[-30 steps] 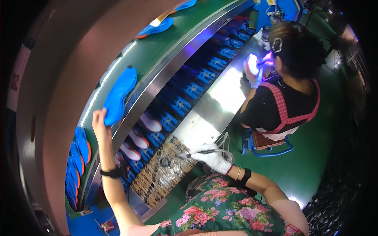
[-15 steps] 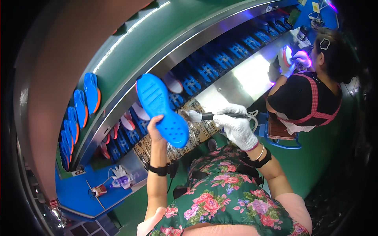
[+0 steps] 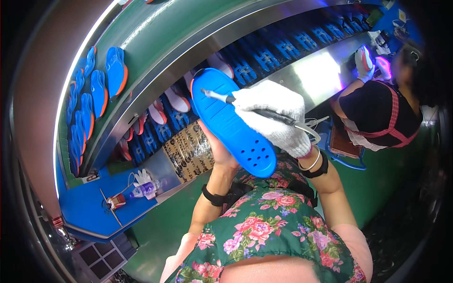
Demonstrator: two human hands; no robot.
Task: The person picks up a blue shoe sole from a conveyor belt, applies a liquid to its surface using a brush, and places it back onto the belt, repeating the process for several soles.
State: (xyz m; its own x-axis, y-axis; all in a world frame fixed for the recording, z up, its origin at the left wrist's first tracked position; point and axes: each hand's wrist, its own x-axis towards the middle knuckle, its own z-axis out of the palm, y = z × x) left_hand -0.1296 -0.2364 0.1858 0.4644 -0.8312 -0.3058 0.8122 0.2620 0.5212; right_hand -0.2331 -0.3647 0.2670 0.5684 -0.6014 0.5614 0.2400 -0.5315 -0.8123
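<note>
A blue shoe sole (image 3: 221,115), with several small round holes at its near end and ridges toward its far end, is tilted up in front of me. My bare left hand (image 3: 219,148) grips it from beneath, fingers hidden behind it. A white knitted glove covers my right hand (image 3: 278,111), which is closed around a slim brush (image 3: 217,95) with a dark handle and a thin grey hose or cord at its back end. The brush's tip is over the sole's far end, seemingly touching it.
Blue soles with orange edges (image 3: 115,70) lie on a green belt (image 3: 155,33). Below it, a rack of blue holders (image 3: 266,61) carries white-and-red shoe parts. A cardboard-covered ledge (image 3: 188,153) lies beyond my left hand. At right sits a co-worker (image 3: 377,108); a bottle (image 3: 145,189) rests on the blue table (image 3: 85,207).
The brush has moved left from beside the sole onto its far end. The sole has shifted right and nearer, and my left hand has moved right with it. The whole view has turned slightly.
</note>
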